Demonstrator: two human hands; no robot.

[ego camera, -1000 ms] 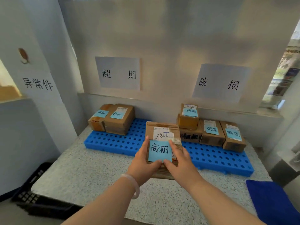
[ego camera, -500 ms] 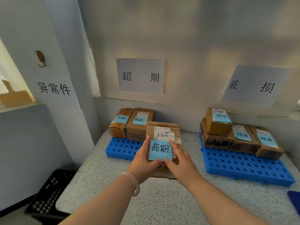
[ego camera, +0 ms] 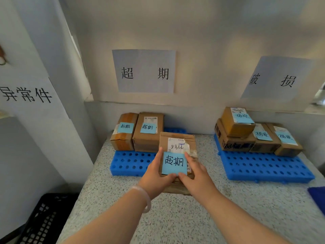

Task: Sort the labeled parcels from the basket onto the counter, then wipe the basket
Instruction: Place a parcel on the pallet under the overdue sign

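Counter [ego camera: 175, 217]: sorting well along, judged from boxes [ego camera: 147, 136] on left pallet [ego camera: 130, 162] and right pallet [ego camera: 263, 168]. Basket [ego camera: 44, 221] on floor at left, contents unseen, wipe not done. Parcel [ego camera: 177, 140] above counter at left pallet's front edge, not yet set down. Clamped between left hand [ego camera: 154, 175] and right hand [ego camera: 198, 175], fingers [ego camera: 159, 155] curled along its sides, thumbs below note [ego camera: 174, 162].

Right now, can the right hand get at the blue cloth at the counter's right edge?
Not yet, probably. The right hand grips the parcel together with the left hand. Bare counter between it and the blue cloth leaves the path free once it lets go.
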